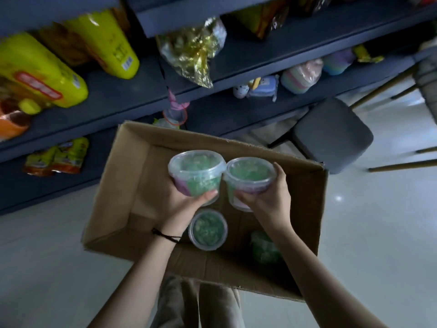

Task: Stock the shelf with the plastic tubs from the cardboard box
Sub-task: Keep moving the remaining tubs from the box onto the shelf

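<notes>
An open cardboard box (132,190) stands on the floor in front of the dark blue shelf (123,100). My left hand (182,204) grips a clear plastic tub (196,171) with green and purple contents, held above the box. My right hand (269,197) grips a second tub (249,178) right beside it, their rims touching. Down in the box, a third tub (208,229) stands upright, and another green tub (264,247) lies partly hidden behind my right forearm.
Yellow bottles (45,74) and a gold foil bag (194,50) fill the upper shelf levels; snack packets (59,157) and pastel packs (302,74) sit lower. A dark stool (331,136) stands right of the box. My legs (196,304) are below the box.
</notes>
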### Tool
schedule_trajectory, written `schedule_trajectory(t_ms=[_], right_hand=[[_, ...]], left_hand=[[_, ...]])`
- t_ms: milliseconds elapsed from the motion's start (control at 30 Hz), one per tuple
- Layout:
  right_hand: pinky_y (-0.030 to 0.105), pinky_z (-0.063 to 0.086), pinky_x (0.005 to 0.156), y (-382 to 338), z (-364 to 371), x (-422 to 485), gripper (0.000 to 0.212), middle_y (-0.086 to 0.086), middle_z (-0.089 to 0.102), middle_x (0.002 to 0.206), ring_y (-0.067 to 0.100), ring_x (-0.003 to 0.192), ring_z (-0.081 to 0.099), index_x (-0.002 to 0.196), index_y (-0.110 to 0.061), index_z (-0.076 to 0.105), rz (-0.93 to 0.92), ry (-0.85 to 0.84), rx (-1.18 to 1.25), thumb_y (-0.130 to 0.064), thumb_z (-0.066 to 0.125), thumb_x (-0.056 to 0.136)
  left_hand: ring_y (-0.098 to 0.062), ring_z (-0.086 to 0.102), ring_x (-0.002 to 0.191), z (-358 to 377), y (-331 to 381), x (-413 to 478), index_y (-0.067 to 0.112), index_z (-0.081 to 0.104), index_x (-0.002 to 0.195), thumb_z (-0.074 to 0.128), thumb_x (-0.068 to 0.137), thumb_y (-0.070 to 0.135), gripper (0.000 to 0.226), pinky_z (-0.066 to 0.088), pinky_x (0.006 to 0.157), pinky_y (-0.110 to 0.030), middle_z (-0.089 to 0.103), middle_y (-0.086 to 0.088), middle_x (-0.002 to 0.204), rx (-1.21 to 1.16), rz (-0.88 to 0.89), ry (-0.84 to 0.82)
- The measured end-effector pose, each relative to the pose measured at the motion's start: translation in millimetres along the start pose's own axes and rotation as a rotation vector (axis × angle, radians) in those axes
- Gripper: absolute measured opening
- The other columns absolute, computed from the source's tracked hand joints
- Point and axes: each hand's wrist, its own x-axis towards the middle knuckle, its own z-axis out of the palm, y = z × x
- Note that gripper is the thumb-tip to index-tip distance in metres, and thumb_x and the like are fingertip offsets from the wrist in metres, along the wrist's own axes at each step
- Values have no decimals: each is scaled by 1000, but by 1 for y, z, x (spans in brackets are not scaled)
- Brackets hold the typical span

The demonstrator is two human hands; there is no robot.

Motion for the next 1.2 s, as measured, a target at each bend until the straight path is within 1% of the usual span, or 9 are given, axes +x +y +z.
schedule_trajectory(t_ms=[167, 367, 500, 567, 700, 800, 900, 1067, 1200], right_hand=[[42, 43, 106, -114, -29, -28, 112, -1, 47, 138, 13, 128, 46, 145, -22, 29, -183, -57, 98, -32, 93, 53], [45, 41, 106, -262, -36, -68, 109, 4, 39, 139, 20, 131, 42, 144, -15, 29, -423, -122, 311, -17, 93, 56], [47, 43, 104, -350, -32, -121, 113, 1, 39, 141, 19, 130, 44, 145, -28, 27, -537, -153, 409, -43, 87, 50], [46, 44, 104, -388, -25, -153, 113, -3, 40, 141, 16, 130, 45, 144, -34, 27, -613, -176, 451, -46, 85, 49], [36, 48, 103, -453, 3, -219, 113, -17, 46, 135, 1, 123, 50, 143, -43, 25, -713, -248, 543, -42, 87, 48], [33, 47, 102, -490, 36, -264, 113, -26, 46, 132, -4, 121, 49, 139, -52, 24, -759, -271, 559, -46, 86, 45], [30, 47, 102, -518, 69, -305, 113, -36, 44, 128, -8, 120, 49, 140, -50, 24, -807, -307, 585, -48, 87, 46], [25, 41, 105, -560, 112, -350, 125, -27, 39, 133, -9, 123, 45, 145, -45, 14, -853, -334, 601, -49, 87, 45], [36, 39, 110, -587, 141, -361, 128, -17, 42, 138, 2, 127, 44, 149, -32, 19, -846, -329, 517, -55, 86, 42]], left_hand=[[7, 58, 107, -67, 91, -38, 27, 47, 118, 85, 59, 1, 74, 48, 85, -12, 59, 10, 118, -224, 156, 14], [3, 57, 112, -169, 193, -69, 32, 42, 124, 87, 58, 4, 85, 48, 85, -12, 57, 5, 126, -340, 377, 43], [-14, 54, 123, -253, 245, -96, 19, 37, 138, 88, 63, 6, 91, 50, 92, -23, 54, -2, 134, -369, 524, 8], [-16, 55, 122, -295, 266, -114, 17, 38, 138, 84, 62, 0, 90, 51, 90, -24, 55, -3, 133, -384, 594, 19], [-5, 59, 114, -382, 287, -159, 36, 42, 128, 92, 47, 28, 95, 53, 82, -20, 63, 17, 120, -482, 627, 97], [2, 60, 109, -448, 290, -187, 41, 40, 124, 88, 49, 32, 90, 51, 76, -13, 63, 23, 116, -471, 656, 138], [6, 57, 109, -508, 293, -206, 47, 40, 120, 89, 48, 37, 87, 50, 78, -11, 60, 18, 122, -419, 692, 239], [9, 57, 106, -583, 292, -218, 53, 42, 113, 90, 39, 48, 89, 50, 76, -9, 57, 20, 123, -379, 707, 362], [0, 48, 117, -624, 290, -206, 55, 41, 108, 87, 26, 64, 95, 45, 94, -28, 45, 14, 131, -292, 646, 510]])
